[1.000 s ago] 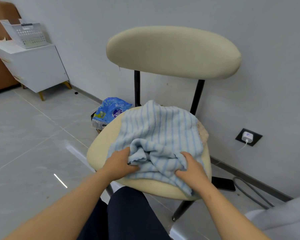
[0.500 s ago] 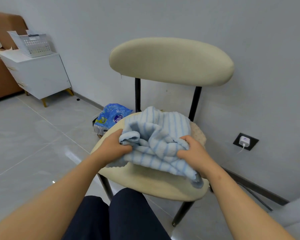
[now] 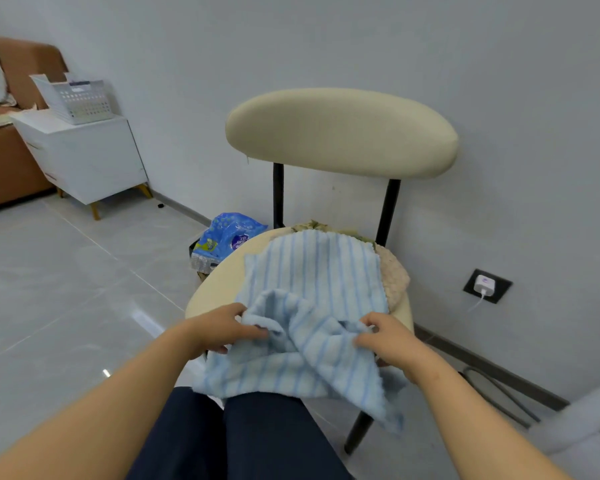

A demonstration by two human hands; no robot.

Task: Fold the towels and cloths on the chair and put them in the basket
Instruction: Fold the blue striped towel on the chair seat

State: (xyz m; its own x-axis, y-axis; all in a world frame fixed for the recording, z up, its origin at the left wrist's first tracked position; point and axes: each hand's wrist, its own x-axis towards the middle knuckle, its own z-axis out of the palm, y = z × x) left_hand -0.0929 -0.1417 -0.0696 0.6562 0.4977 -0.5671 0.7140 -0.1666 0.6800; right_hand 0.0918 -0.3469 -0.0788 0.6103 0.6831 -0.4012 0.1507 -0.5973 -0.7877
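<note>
A light blue striped towel [image 3: 312, 282] lies spread over the seat of a cream chair [image 3: 340, 133], its near part bunched and hanging over the front edge onto my knees. My left hand [image 3: 219, 329] pinches a fold at the towel's left side. My right hand [image 3: 388, 337] grips the bunched fabric at the right. A beige cloth [image 3: 392, 278] and a greenish patterned cloth [image 3: 314, 225] peek out from under the towel at the back right of the seat. A white perforated basket [image 3: 77, 100] stands on a white cabinet far to the left.
The white cabinet [image 3: 87, 161] stands by a brown sofa [image 3: 4, 161] at the left. A blue plastic pack [image 3: 226, 237] lies on the floor behind the chair. A wall socket with a charger [image 3: 485, 285] and cables [image 3: 492, 386] are at the right. Tiled floor spreads to the left.
The towel was bunched up between both hands; now its far part is laid flat over the seat and both hands have drawn back to the near edge, still holding it.
</note>
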